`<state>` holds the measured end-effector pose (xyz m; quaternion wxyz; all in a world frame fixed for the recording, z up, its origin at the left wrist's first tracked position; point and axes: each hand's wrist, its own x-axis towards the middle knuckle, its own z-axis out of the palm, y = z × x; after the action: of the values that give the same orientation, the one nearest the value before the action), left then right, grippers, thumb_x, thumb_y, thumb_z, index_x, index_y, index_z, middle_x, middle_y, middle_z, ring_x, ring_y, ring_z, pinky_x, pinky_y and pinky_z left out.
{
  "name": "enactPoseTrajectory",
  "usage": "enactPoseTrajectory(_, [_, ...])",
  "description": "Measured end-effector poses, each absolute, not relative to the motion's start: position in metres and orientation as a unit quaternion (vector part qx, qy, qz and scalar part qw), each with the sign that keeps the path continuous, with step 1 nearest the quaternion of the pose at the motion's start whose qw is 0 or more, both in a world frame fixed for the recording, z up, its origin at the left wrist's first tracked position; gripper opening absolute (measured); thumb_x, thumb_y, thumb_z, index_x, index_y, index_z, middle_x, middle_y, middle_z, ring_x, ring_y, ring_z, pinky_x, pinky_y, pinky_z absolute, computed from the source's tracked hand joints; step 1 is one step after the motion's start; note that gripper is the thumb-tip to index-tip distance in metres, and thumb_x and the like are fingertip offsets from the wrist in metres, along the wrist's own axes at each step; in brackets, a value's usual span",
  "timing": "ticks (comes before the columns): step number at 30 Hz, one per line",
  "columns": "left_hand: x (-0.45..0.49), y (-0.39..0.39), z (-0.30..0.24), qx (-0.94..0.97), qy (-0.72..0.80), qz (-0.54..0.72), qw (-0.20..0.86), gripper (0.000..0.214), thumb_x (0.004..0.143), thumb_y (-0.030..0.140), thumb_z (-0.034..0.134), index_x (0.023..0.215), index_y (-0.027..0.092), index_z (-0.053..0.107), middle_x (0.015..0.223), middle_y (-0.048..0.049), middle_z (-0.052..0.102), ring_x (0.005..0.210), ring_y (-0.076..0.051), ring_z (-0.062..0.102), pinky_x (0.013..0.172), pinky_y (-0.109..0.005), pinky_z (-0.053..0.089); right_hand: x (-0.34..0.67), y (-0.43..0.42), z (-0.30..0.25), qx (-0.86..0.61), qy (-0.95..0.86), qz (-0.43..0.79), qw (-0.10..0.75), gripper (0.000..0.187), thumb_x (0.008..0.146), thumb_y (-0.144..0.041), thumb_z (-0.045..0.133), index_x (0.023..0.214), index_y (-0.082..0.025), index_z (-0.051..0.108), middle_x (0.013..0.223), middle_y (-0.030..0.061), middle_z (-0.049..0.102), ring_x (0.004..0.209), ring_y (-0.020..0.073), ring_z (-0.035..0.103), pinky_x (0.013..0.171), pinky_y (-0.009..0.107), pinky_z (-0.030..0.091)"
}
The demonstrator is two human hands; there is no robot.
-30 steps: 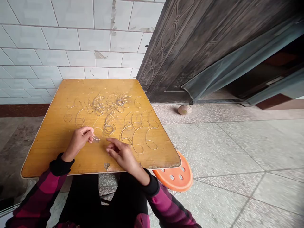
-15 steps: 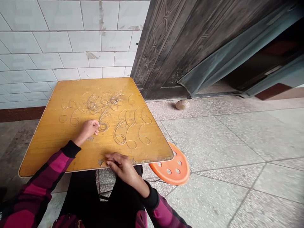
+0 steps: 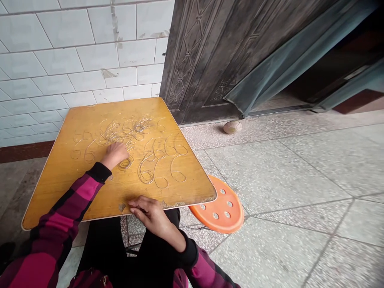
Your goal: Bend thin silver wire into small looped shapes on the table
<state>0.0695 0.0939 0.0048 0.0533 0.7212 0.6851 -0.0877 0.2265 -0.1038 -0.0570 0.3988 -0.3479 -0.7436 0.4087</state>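
Note:
Many thin curled wire loops (image 3: pixel 156 160) lie spread over a yellow wooden table (image 3: pixel 75 188). My left hand (image 3: pixel 115 154) reaches out over the middle of the table, knuckles up and fingers curled down onto a small bunch of loops (image 3: pixel 126 163); what its fingertips pinch is hidden. My right hand (image 3: pixel 148 214) rests at the table's chipped near edge, fingers curled together against the rim. Both arms wear pink and black checked sleeves.
An orange plastic stool (image 3: pixel 219 206) with holes stands under the table's right corner. A white tiled wall runs behind, a dark carved door (image 3: pixel 210 56) to the right. A small round stone (image 3: pixel 232 127) lies on the speckled floor by the door sill.
My left hand moved farther out to the bunched loops at mid table. My right hand drew back from the tabletop to its near edge. The view swung slightly right.

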Motion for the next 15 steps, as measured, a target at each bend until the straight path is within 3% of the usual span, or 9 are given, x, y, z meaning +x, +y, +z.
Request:
enactPoseTrajectory(6, [0.077,0.104,0.015,0.735,0.666,-0.117,0.054,0.029,0.064,0.011,0.07,0.093,0.016,0.074,0.096,-0.0184,0.071,0.097,-0.034,0.064,0.079,-0.038,0.048,0.228,-0.104,-0.059,-0.334,-0.75,0.405,0.403,0.018,0.092,-0.022,0.053,0.102,-0.017,0.068,0.091,0.0071,0.071,0.083,0.0157,0.066,0.076,0.026,0.052])
enactPoseTrajectory(11, [0.065,0.085,0.017,0.78,0.618,-0.094,0.024,0.024,0.069,0.011,0.061,0.089,0.013,0.074,0.104,-0.0211,0.068,0.096,-0.034,0.063,0.079,-0.039,0.047,0.229,-0.103,-0.058,-0.329,-0.752,0.409,0.398,0.02,0.093,-0.025,0.052,0.102,-0.017,0.067,0.091,0.0074,0.071,0.083,0.0156,0.066,0.076,0.027,0.053])
enactPoseTrajectory(15, [0.049,0.07,0.013,0.794,0.602,-0.082,0.002,0.021,0.07,0.012,0.056,0.083,0.013,0.072,0.091,-0.0202,0.069,0.089,-0.033,0.064,0.074,-0.037,0.045,0.231,-0.103,-0.058,-0.325,-0.75,0.418,0.397,0.02,0.094,-0.026,0.051,0.102,-0.018,0.068,0.091,0.0072,0.071,0.083,0.016,0.066,0.076,0.027,0.053])
